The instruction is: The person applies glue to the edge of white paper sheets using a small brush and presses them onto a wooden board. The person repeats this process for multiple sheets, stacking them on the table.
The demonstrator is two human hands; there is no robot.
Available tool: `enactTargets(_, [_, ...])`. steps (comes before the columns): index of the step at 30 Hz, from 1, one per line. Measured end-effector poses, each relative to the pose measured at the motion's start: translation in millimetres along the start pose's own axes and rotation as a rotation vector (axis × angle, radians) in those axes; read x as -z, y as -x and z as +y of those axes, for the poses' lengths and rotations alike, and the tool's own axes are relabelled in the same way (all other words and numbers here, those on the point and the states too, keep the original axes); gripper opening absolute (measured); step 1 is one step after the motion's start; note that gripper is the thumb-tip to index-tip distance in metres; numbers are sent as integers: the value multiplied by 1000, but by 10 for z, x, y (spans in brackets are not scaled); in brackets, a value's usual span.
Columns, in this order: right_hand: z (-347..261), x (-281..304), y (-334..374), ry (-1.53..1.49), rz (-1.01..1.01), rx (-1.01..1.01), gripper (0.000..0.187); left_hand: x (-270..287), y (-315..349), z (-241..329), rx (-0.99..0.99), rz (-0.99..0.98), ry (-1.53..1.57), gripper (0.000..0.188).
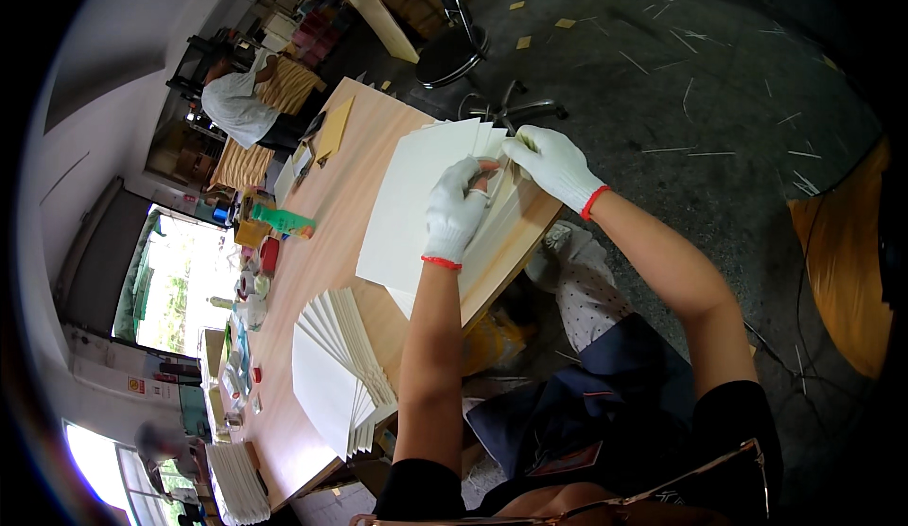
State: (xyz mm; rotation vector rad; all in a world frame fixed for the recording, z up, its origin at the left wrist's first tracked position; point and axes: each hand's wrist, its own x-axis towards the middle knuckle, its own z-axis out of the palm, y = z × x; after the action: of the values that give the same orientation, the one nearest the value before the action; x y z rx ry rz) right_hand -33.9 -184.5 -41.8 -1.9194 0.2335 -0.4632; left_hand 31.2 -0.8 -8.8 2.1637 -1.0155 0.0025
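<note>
A fanned pile of stiff white sheets (pixel 402 200) lies near the right edge of the wooden table (pixel 326 195). My left hand (pixel 456 209), in a white knit glove with a red cuff and bare fingertips, rests over the pile with its fingers curled at the sheets' edges. Gloved the same way, my right hand (pixel 556 165) is closed at the far right corner of the pile, pinching sheet edges. Its fingertips are partly hidden. Closer to me and to the left, a second fanned stack of white sheets (pixel 326 375) lies on the table.
A black swivel chair (pixel 452 58) stands beyond the table. Bottles, including a green bottle (pixel 282 220), and small items line the table's left side. Another person (pixel 236 105) works at the far left. White strips and yellow pieces litter the dark floor (pixel 615 81).
</note>
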Motion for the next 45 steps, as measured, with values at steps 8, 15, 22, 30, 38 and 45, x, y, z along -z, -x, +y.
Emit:
enactTargets(8, [30,-31,39,-64,51,-12,42,-9,-11,66,102,-93,45,39])
enactTargets(15, [41,-58,67,-84,92,32,42,15,-16,49,126,-95,122,42])
enactTargets(22, [-18,-34,100,-79,84,18,42,11,-3,-12,83,-51,154,35])
enactTargets(30, [7,-59,66,23,86,23,41,42,18,157,25,-37,-81,24])
enactTargets(38, [43,-69,68,-65,103,20,43,8,3,170,102,-32,-151,37])
enactTargets(45, [40,-57,75,-44,84,7,43,-2,12,97,105,-28,-99,33])
